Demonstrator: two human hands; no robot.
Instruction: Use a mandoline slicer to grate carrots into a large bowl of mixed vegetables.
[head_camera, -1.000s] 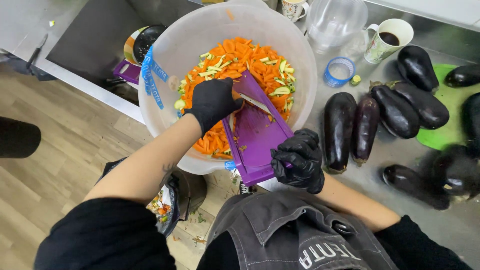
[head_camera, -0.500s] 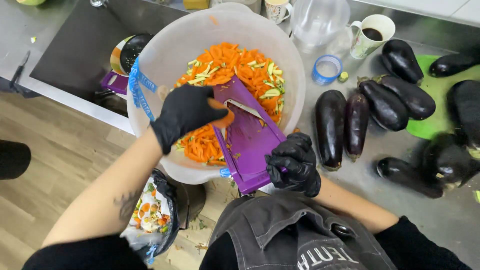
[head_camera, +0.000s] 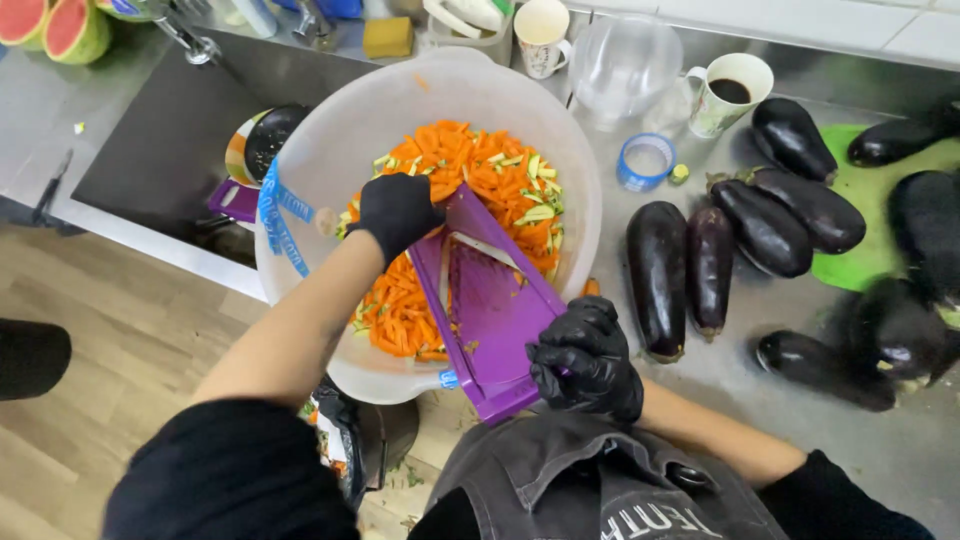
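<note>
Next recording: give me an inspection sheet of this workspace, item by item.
Surface: steel counter, sink at left.
Job's things: purple slicer propped in big bowl of carrot strips.
Clutter: eggplants, two cups, tape roll, clear jug, green board.
Grips: left hand, gloved, at slicer's top; right hand, gloved, holds its lower end.
Cables: nothing seen.
Surroundings: wooden floor, watermelon halves.

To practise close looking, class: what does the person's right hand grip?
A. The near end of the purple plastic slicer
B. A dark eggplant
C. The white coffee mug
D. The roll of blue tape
A: the black-gloved right hand clasps the lower end of the purple plastic slicer, which rests on the rim of the big translucent plastic bowl.
</note>
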